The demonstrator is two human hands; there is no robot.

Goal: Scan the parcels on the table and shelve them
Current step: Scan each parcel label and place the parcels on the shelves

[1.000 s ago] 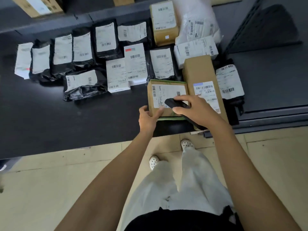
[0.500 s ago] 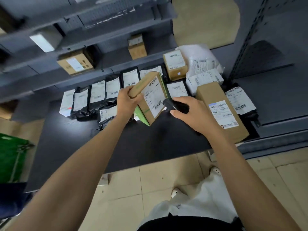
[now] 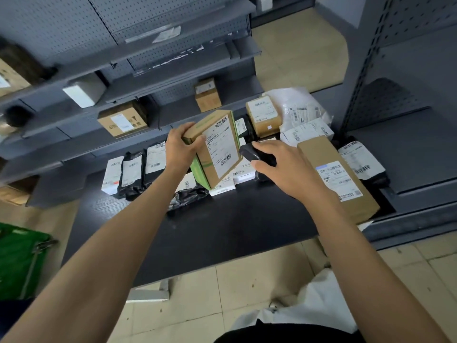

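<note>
My left hand (image 3: 181,147) grips a flat brown box with green edges (image 3: 217,149), lifted off the black table (image 3: 222,229) and tilted, its white barcode label facing me. My right hand (image 3: 284,167) holds a black handheld scanner (image 3: 252,153) just right of the box, its head close to the label. Several more parcels lie on the table: black bags with white labels (image 3: 132,174), white packets (image 3: 112,175), a long brown box (image 3: 336,177) on the right, a small brown box (image 3: 264,117) and a white bag (image 3: 299,107) at the back.
Grey metal shelves (image 3: 81,142) rise behind the table, holding a brown box (image 3: 122,121), a smaller brown box (image 3: 207,95) and a white box (image 3: 84,90). Another grey shelf unit (image 3: 415,149) stands at the right. A green crate (image 3: 19,263) sits on the floor at the left.
My left hand lifted the green-edged box off the table and tilted it up. My right hand stayed beside it with the scanner. My view rose towards the shelves.
</note>
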